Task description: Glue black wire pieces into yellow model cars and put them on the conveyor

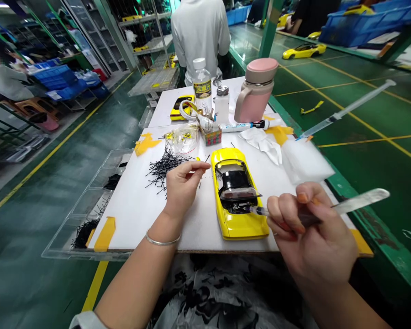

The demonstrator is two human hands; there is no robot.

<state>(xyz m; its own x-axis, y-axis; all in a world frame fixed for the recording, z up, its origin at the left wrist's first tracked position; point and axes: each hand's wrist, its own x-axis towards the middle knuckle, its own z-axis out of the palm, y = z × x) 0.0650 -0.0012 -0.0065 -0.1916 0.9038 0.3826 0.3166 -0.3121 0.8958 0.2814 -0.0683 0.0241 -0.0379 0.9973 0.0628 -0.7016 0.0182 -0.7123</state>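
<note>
A yellow model car body (231,224) with a black roof panel (233,179) lies on the white work board, its windows and one end uncovered. My left hand (185,185) is pinched closed beside the car's left edge; whatever its fingertips hold is too small to make out. My right hand (311,228) is wrapped around a slim tool with a flat silvery end (363,201). The tool's narrow, purplish front end points into the dark opening of the car. Left of my left hand spreads a pile of thin black pins (162,169).
Behind the car stand a pink mug (256,93), a white-capped bottle (202,84), a small glass jar (222,105) and a marker (239,126). A syringe (345,109) slants above a foam pad (306,160). A clear compartment tray (78,210) sits at left. Another person (200,36) is ahead.
</note>
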